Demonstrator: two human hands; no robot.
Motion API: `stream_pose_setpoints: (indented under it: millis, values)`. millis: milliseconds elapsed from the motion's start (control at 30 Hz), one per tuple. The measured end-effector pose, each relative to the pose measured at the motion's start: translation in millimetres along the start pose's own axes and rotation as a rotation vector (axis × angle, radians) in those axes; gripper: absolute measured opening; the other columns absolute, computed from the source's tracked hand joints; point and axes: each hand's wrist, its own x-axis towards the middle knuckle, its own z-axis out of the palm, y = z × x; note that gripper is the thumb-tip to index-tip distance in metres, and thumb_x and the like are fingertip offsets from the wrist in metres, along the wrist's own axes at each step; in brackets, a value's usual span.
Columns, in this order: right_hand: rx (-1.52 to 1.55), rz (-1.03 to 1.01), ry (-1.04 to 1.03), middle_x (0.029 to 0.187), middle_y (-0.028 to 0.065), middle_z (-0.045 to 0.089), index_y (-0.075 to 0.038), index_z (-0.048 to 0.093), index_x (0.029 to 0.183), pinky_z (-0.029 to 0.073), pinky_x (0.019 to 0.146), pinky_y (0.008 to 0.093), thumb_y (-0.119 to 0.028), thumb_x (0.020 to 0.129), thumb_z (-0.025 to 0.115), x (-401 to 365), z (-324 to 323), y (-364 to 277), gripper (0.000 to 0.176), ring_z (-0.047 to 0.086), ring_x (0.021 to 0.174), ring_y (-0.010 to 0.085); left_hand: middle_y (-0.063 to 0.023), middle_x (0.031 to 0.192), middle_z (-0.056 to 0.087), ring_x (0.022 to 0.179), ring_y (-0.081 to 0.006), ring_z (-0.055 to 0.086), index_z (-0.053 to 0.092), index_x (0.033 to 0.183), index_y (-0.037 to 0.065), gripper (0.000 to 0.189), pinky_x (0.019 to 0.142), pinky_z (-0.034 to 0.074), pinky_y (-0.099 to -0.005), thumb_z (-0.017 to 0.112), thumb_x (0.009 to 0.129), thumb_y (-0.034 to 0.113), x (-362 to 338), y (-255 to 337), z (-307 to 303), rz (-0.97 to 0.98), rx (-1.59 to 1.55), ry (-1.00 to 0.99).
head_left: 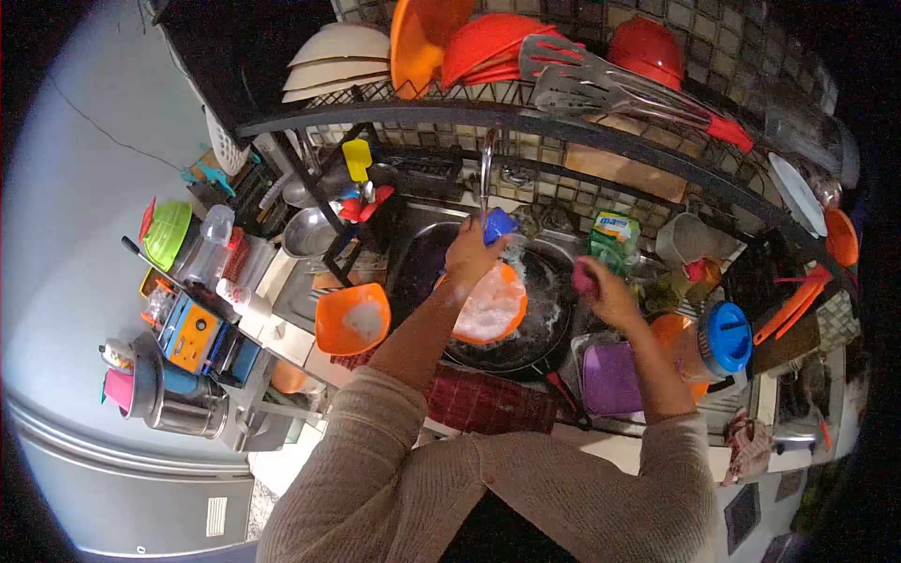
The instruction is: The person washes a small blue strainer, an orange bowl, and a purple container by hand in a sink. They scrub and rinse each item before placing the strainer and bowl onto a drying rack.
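Under the tap, my left hand is closed on a small blue cup-like item, whose exact kind I cannot make out. My right hand pinches a dark pink sponge to the right of the sink. Between and below the hands sits an orange bowl full of white suds. It rests in a wide black pan holding foamy water, inside the metal sink. My left forearm passes over the left side of the sink and hides part of it.
Left of the sink stands another orange bowl with foam inside. A purple tray and a blue-lidded jug are on the right. A green soap packet stands behind. Overhead, a black rack carries bowls and metal spatulas.
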Motion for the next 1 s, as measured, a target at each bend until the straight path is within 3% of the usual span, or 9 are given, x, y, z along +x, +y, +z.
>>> stream_pose_setpoints:
  millis: [167,300,400,667,767,800,867,900,1000]
  values:
    - [-0.339,0.308,0.379,0.122,0.0158,0.052,-0.009,0.049,0.122,0.044,0.09,0.0397,-0.003,0.07,0.061,-35.0,-44.0,5.2,0.054,0.051,0.111,0.0354,-0.0039,0.073,0.058,0.055,-0.0127,0.054,0.055,0.101,0.008,0.051,0.044,0.042,-0.0279,0.05,0.086,0.057,1.2,-30.6,26.5,-0.609,-1.117,-0.238]
    - [-0.746,0.424,0.353,0.129,0.0151,0.045,-0.012,0.051,0.122,0.037,0.094,0.0486,-0.011,0.071,0.065,-59.0,-22.8,81.5,0.053,0.043,0.117,0.0381,-0.0027,0.06,0.054,0.045,-0.0121,0.049,0.059,0.083,0.01,0.041,0.039,0.038,-0.0284,0.053,0.087,0.05,1.4,-48.0,37.8,-0.753,-1.23,-0.311]
    - [-0.742,0.442,0.311,0.132,0.0146,0.041,-0.015,0.051,0.123,0.035,0.095,0.0515,-0.012,0.072,0.065,-37.8,-22.6,-4.9,0.053,0.043,0.116,0.0399,-0.002,0.058,0.057,0.044,-0.0105,0.05,0.062,0.078,0.01,0.029,0.037,0.037,-0.0234,0.065,0.082,0.038,8.4,-61.0,46.1,-0.647,-1.085,-0.253]
    - [0.026,-0.316,0.246,0.111,0.0169,0.056,-0.007,0.059,0.109,0.043,0.091,0.0398,-0.007,0.076,0.059,85.4,87.0,-74.0,0.033,0.054,0.104,0.0343,-0.0025,0.073,0.061,0.057,-0.0135,0.057,0.064,0.087,0.008,0.014,0.049,0.046,-0.0255,0.064,0.083,0.022,-7.6,-48.5,41.3,-0.426,-1.295,-0.149]
    - [0.086,-0.422,0.277,0.107,0.0163,0.058,-0.007,0.058,0.11,0.045,0.087,0.0395,-0.005,0.077,0.058,129.6,126.2,-85.6,0.034,0.056,0.1,0.0343,-0.0047,0.087,0.063,0.074,-0.0181,0.06,0.06,0.104,0.009,0.021,0.07,0.05,-0.0319,0.055,0.086,0.019,30.4,-149.4,133.8,-0.637,-1.524,-0.155]
    - [0.171,-0.46,0.275,0.104,0.0162,0.059,-0.008,0.058,0.112,0.047,0.084,0.0396,-0.004,0.077,0.057,141.8,135.3,-89.3,0.035,0.058,0.097,0.0346,-0.0049,0.088,0.063,0.081,-0.0194,0.06,0.058,0.106,0.009,0.023,0.079,0.046,-0.0327,0.056,0.085,0.018,20.3,-138.7,117.3,-0.275,-1.241,-0.146]
    - [0.316,-0.298,0.21,0.099,0.0152,0.061,-0.004,0.056,0.112,0.05,0.08,0.0389,-0.004,0.08,0.054,159.5,146.6,-94.1,0.032,0.061,0.092,0.0322,-0.0055,0.09,0.063,0.095,-0.0219,0.059,0.055,0.111,0.009,0.03,0.097,0.039,-0.0342,0.058,0.082,0.016,-1.3,-113.8,80.6,0.3,-0.512,0.191]
    - [0.923,0.018,0.211,0.101,0.0152,0.061,-0.002,0.055,0.111,0.05,0.082,0.0381,-0.004,0.08,0.054,173.5,159.5,-86.6,0.031,0.061,0.092,0.0303,-0.0058,0.092,0.064,0.099,-0.0224,0.058,0.055,0.112,0.009,0.033,0.102,0.031,-0.0351,0.061,0.079,0.015,0.3,-115.0,78.2,-0.11,-0.881,-0.052]
    - [1.704,0.482,0.163,0.108,0.0168,0.058,0.003,0.051,0.111,0.049,0.089,0.0391,0.0,0.077,0.052,197.6,169.2,-72.2,0.034,0.061,0.096,0.0293,-0.014,0.11,0.055,0.091,-0.0212,0.059,0.032,0.13,0.005,0.064,0.077,0.051,-0.0347,0.066,0.076,0.012,-21.4,-110.0,57.6,0.05,-0.656,-0.288]
